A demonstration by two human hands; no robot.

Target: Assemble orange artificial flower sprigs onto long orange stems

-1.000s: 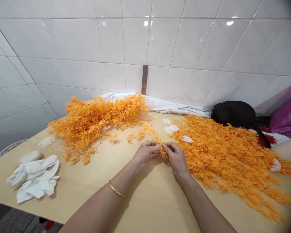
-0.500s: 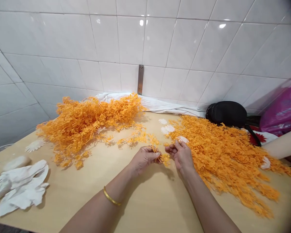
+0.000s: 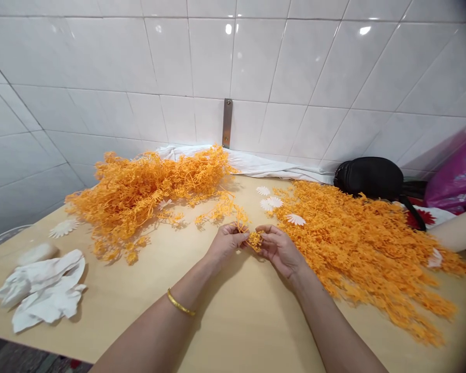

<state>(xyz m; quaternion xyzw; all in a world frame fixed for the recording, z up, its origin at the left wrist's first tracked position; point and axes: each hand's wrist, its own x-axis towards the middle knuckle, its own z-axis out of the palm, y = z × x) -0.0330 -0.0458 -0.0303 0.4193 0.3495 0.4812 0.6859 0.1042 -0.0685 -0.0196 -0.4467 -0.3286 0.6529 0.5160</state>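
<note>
Between my two hands is an orange artificial flower sprig [image 3: 255, 240], its thin branching stem trailing back over the table. My left hand [image 3: 227, 243] pinches the stem between thumb and fingers; a gold bangle [image 3: 179, 304] circles that wrist. My right hand [image 3: 281, 252] has its curled fingers at the sprig's small blossom cluster, touching it from the right. Left of my hands lies a tangled heap of orange sprigs [image 3: 140, 191]. Another, flatter spread of orange sprigs [image 3: 357, 243] covers the right side. White daisy-shaped pieces [image 3: 272, 203] lie near its left edge.
A crumpled white cloth [image 3: 48, 290] rests at the left of the wooden table [image 3: 147, 311]. Behind, white cloth [image 3: 256, 165] runs along the tiled wall under a metal bracket [image 3: 227, 124]. A black pouch [image 3: 368, 177] and a purple bag [image 3: 456, 173] stand back right.
My right hand has moved left and down from beside a white daisy piece to the sprig's blossom cluster. The left hand still pinches the stem. The view has shifted slightly.
</note>
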